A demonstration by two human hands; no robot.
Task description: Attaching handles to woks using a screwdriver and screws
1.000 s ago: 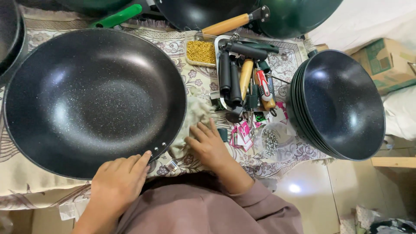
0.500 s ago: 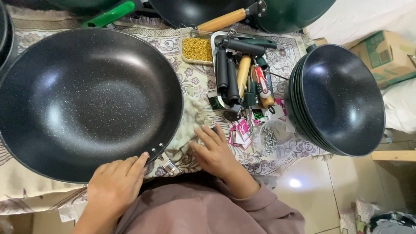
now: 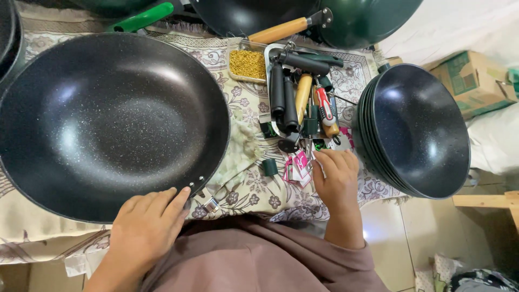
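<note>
Two hands are engaged: the large wok point(image 3: 108, 124) is steadied by the left hand point(image 3: 148, 221), while the right hand point(image 3: 335, 178), fingers curled, has been moved right of it onto small packets point(image 3: 297, 167).

Mauve-brown garment point(image 3: 254, 254) — bare forearms

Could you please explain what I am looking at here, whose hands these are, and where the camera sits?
The camera sits on a person's head and looks down, so both hands are that person's own. The left hand rests on the rim of a large black speckled wok lying on a patterned cloth. The right hand reaches among small packets beside a pile of handles and tools. A stack of black woks stands to the right, with a tray of golden screws behind. Neither hand clearly grips anything.
</note>
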